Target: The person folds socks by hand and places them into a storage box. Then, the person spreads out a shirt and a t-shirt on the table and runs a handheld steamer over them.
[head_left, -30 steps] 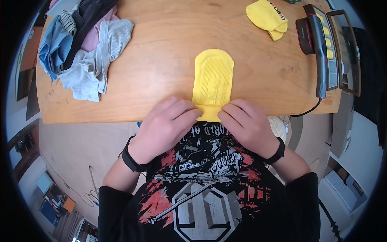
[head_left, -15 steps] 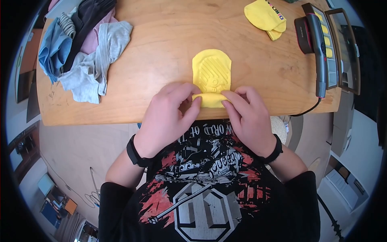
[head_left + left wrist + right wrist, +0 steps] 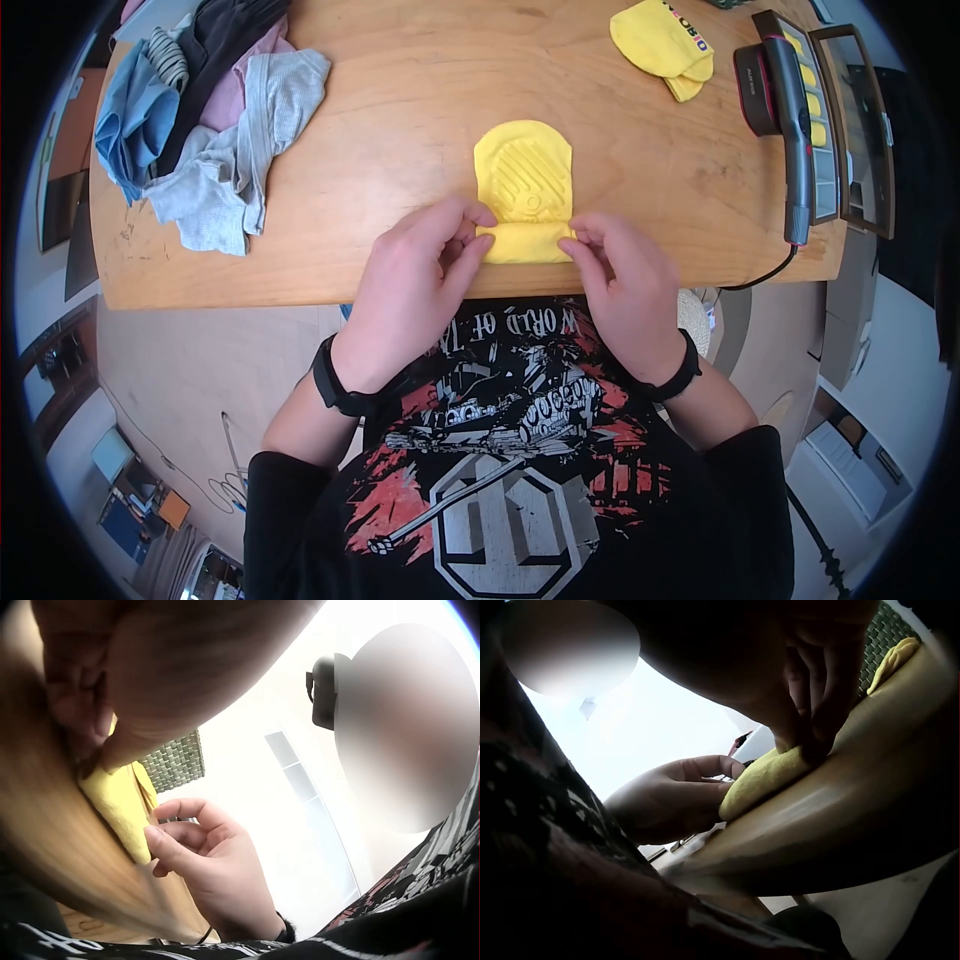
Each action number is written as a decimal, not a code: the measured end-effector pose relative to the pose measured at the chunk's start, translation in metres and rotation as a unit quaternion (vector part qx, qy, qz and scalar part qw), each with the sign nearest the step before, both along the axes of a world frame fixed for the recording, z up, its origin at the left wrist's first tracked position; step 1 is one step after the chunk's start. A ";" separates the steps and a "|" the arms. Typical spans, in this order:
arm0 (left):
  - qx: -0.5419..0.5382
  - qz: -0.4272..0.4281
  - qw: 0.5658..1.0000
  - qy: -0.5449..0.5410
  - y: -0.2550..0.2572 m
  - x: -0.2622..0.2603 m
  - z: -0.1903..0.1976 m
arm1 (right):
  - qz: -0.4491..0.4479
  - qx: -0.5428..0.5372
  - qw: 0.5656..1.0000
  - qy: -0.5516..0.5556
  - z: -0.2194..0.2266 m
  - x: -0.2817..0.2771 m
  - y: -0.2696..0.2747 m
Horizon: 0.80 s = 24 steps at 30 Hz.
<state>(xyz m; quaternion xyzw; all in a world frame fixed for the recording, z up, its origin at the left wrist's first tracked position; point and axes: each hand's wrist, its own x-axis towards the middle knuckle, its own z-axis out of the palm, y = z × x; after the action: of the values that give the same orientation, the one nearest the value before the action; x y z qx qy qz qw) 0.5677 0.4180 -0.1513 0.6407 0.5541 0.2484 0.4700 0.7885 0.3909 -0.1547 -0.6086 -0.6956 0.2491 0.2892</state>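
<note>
A yellow sock with a ridged grip pattern lies flat on the table, toe end away from the body. Its near end is rolled over into a thick band. My left hand pinches the left end of that roll between thumb and fingers. At the opposite end, my right hand pinches the roll's right edge. The left wrist view shows the yellow roll stretched between both hands close over the wood. The same roll appears from the other side in the right wrist view.
Another folded yellow sock lies at the back right. Beside it stand a dark corded appliance and a lidded box with yellow items in compartments. A clothes pile occupies the back left. The table's front edge runs just below the hands.
Both hands have moved away from the body, rolling the sock's near end forward over itself, so less of its flat length shows. Lately, the right hand has shifted to the roll's right edge.
</note>
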 end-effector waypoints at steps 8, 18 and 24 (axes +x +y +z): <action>0.222 -0.100 0.969 0.051 0.004 -0.012 -0.011 | 0.190 0.176 0.956 -0.137 -0.004 0.011 0.002; 0.290 -0.135 0.945 0.068 0.003 -0.009 -0.014 | 0.191 0.135 0.964 -0.124 -0.003 0.009 0.002; 0.286 -0.156 0.944 0.051 -0.005 -0.011 -0.011 | 0.215 0.159 0.955 -0.132 -0.010 0.015 -0.006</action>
<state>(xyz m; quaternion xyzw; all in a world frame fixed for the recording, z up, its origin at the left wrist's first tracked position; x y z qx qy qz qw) 0.5571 0.4134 -0.1626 0.8385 0.3759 0.2869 0.2707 0.8039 0.3848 -0.1649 -0.4181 -0.8726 0.1092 0.2276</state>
